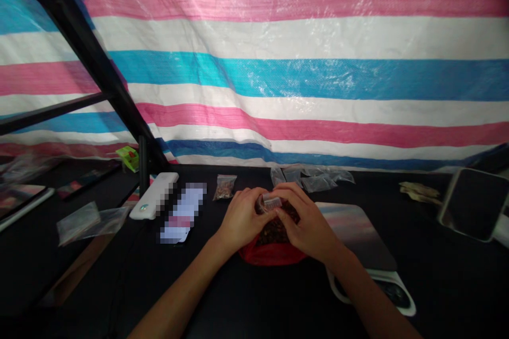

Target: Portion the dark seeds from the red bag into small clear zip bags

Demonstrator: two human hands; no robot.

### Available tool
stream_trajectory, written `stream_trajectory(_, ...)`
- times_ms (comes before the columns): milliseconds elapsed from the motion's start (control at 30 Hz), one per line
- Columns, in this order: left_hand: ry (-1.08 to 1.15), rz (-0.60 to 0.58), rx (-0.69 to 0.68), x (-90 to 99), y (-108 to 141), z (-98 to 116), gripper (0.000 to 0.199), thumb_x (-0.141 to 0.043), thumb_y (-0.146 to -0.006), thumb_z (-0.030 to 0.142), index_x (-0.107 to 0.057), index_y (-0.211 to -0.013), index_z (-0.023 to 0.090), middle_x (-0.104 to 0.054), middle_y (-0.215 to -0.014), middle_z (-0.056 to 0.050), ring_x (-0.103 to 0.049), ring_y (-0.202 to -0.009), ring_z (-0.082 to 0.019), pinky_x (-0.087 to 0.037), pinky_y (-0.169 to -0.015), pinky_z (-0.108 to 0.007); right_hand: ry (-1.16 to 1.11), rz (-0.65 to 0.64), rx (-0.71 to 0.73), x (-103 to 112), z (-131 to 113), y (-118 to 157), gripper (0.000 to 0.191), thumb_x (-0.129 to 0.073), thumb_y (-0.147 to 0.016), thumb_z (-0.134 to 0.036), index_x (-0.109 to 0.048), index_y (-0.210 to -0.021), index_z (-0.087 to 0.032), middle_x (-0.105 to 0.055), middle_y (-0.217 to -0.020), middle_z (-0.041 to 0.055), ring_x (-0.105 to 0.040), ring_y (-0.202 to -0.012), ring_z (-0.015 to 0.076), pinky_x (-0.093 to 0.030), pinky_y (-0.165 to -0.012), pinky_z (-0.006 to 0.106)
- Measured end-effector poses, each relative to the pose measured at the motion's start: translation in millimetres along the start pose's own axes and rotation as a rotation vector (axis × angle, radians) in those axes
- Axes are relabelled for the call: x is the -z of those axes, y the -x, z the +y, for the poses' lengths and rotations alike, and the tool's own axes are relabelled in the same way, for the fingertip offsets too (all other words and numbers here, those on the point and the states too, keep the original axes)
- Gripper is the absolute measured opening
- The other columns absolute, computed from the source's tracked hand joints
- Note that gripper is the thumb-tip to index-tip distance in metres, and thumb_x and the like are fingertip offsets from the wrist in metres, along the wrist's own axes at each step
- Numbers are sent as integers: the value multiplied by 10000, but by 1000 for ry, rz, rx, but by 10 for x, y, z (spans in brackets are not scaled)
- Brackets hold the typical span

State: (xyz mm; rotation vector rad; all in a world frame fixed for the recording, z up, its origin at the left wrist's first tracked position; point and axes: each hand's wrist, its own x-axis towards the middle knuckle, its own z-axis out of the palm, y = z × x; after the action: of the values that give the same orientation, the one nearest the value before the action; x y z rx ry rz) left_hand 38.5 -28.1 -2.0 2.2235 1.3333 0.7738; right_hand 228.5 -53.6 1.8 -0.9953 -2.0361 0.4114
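Note:
Both my hands meet over a red plastic bag [274, 255] full of small dark brown dried bits [273, 232]. Between them is a small clear zip bag [272, 202], its see-through film catching the light. My left hand [243, 218] pinches the left side of this zip bag, fingers curled and thumb inward. From the right, my right hand [308, 218] grips the other side, its thumb tip close to the left thumb. How much the zip bag contains is hard to see behind the fingers. A filled zip bag [225, 187] of brown bits lies beyond my left hand.
A kitchen scale [358, 238] with a steel plate sits right of the red bag. Several flat clear bags [318, 177] lie behind. Left are a phone [185, 212] and a white power bank [156, 196]. A dark-screened device [474, 204] stands far right, beside a striped tarp wall.

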Motion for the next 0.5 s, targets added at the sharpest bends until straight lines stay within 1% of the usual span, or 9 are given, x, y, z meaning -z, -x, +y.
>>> stream_trajectory(100,-12,8,-18,4,3,20,309,-750,-888,405,-706,-1128,217,-741,-1028,-48,-647,-962,-259,-450,-864,-385,14,-25,-21,-10,14,4,274,-529,-995,-156,-608,-1232,-270,-606,-1240,87,-622,-1163,227,-518,-1038,397)
stream_trajectory(167,-10,25,-32,2,6,29,333,-759,-882,411,-702,-1147,217,-743,-1063,-54,-648,-979,-264,-457,-878,-395,27,-15,-26,-8,12,8,282,-517,-999,-152,-626,-1230,-272,-604,-1227,86,-626,-1152,224,-525,-1024,390)
stream_trajectory(267,-7,47,-65,-18,15,24,395,-763,-878,412,-675,-1211,219,-732,-1137,-66,-641,-1029,-276,-469,-913,-417,24,5,5,4,-22,18,276,-491,-1009,-152,-642,-1211,-264,-598,-1232,94,-615,-1177,229,-522,-1029,393)
stream_trajectory(333,9,34,-105,-40,25,4,398,-733,-904,394,-646,-1249,218,-718,-1181,-72,-634,-1074,-278,-474,-948,-430,13,6,31,7,-53,28,271,-486,-1014,-158,-650,-1203,-263,-593,-1262,96,-601,-1213,233,-513,-1047,400)
stream_trajectory(400,45,18,-142,-61,37,-26,409,-700,-927,348,-605,-1301,213,-697,-1239,-84,-625,-1128,-276,-471,-1001,-442,21,0,34,-1,-76,37,277,-511,-1008,-173,-644,-1232,-267,-580,-1316,99,-582,-1251,240,-497,-1073,413)
stream_trajectory(500,101,10,-167,-75,48,-67,495,-692,-917,280,-536,-1381,204,-656,-1328,-110,-607,-1204,-283,-459,-1070,-461,49,-24,0,-27,-83,39,360,-601,-968,-201,-593,-1323,-263,-559,-1379,108,-563,-1279,255,-482,-1096,427)
